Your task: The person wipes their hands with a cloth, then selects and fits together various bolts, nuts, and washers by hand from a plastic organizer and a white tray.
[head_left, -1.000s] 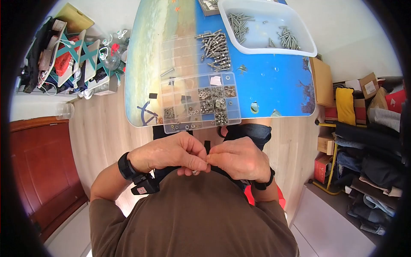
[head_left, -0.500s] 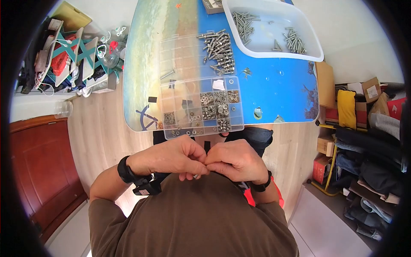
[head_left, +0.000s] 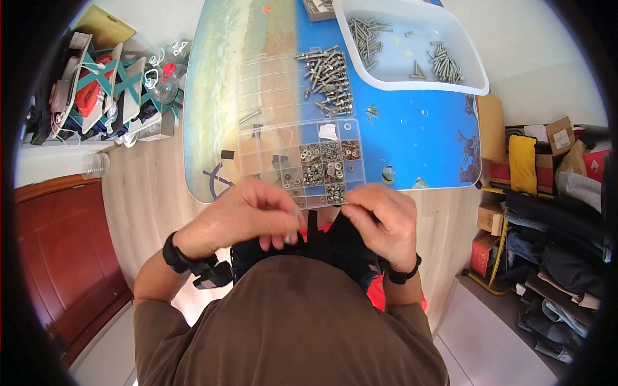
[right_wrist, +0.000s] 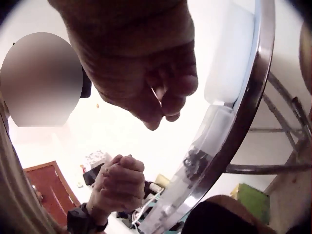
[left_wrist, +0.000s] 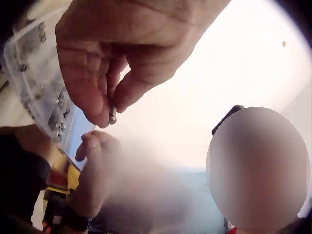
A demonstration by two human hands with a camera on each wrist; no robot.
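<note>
My left hand [head_left: 257, 215] pinches a small metal bolt [left_wrist: 113, 117] between thumb and fingertips; its rounded end sticks out below them in the left wrist view. Most of its length is hidden by the fingers. My right hand [head_left: 384, 222] is at the front right corner of a clear compartment box [head_left: 257, 145], fingertips right beside a section of nuts [head_left: 335, 192]. Its fingers are loosely bent, and nothing shows between them in the right wrist view. More sections hold washers [head_left: 309, 153] and other small hardware. Behind them, a pile of bolts [head_left: 328, 77] lies in the box's lid half.
A white plastic tub [head_left: 479, 80] with long screws [head_left: 445, 63] stands at the back right of the table [head_left: 425, 154]. One loose screw [head_left: 249, 116] lies left of the bolt pile. The box's front edge overhangs the table edge. Shelves with clothes [head_left: 547, 225] stand to the right.
The hands, together at the fingertips before, have parted. My right hand has moved forward and right to the box's corner; the left has shifted slightly left, still pinching the bolt.
</note>
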